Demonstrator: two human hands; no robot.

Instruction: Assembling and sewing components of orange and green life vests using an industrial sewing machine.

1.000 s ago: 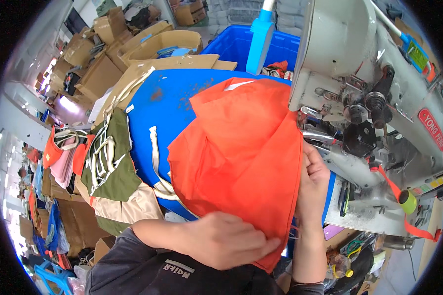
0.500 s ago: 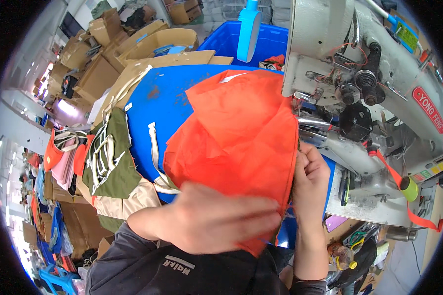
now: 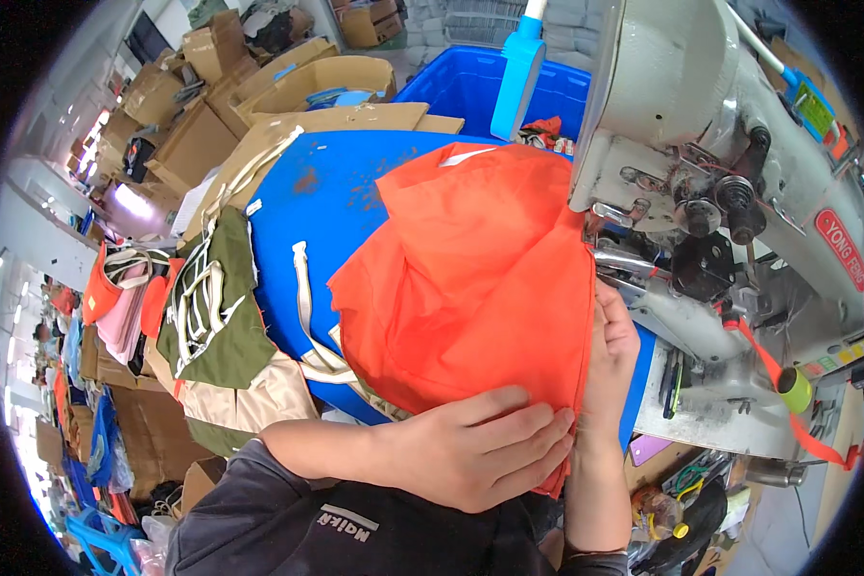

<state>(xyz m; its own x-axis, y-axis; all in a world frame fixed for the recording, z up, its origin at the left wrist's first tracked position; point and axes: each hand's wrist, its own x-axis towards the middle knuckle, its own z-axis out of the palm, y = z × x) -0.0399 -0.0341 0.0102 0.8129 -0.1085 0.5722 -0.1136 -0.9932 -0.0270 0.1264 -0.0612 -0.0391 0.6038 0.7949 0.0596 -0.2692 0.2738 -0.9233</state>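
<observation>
The right hand [image 3: 612, 336] is partly hidden behind orange cloth [image 3: 480, 278] overlaid by the left hand [image 3: 480, 449]; neither grip can be told.

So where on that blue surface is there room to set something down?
The stained blue patch between cardboard and orange cloth is bare; a narrower strip lies between the green cloth and cream strap. Crowded: the orange cloth's right edge, with left hand, right hand and sewing machine.
</observation>
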